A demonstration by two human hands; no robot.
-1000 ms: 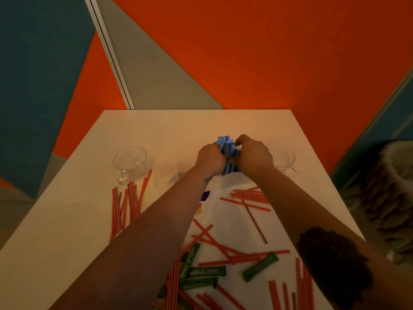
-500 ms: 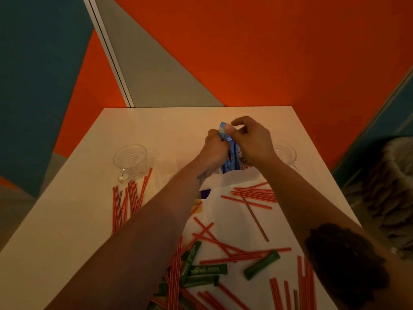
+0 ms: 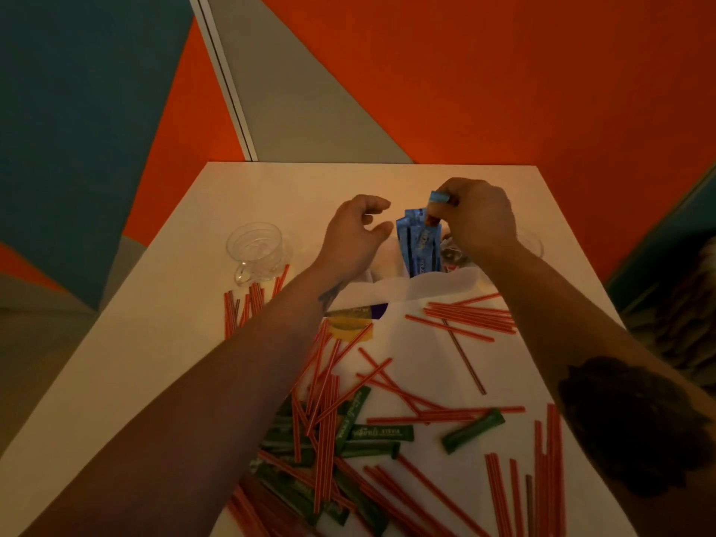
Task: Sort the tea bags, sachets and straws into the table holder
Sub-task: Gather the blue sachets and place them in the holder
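Note:
Several blue sachets stand upright in a white table holder at the middle of the table. My right hand pinches the top of one blue sachet just above the bunch. To their left, my left hand hovers with loosely curled fingers and holds nothing. Red striped straws lie scattered over the near half of the table. Green sachets lie among them. A yellow sachet and a purple one lie under my left forearm.
A clear glass cup stands at the left with straws in front of it. Another clear cup sits mostly hidden behind my right hand. The white table meets an orange wall at its far edge.
Both hands held the blue bunch together earlier. My left hand has let go and moved left. My right hand has risen, pinching one sachet's top, and the bunch now stands in the holder.

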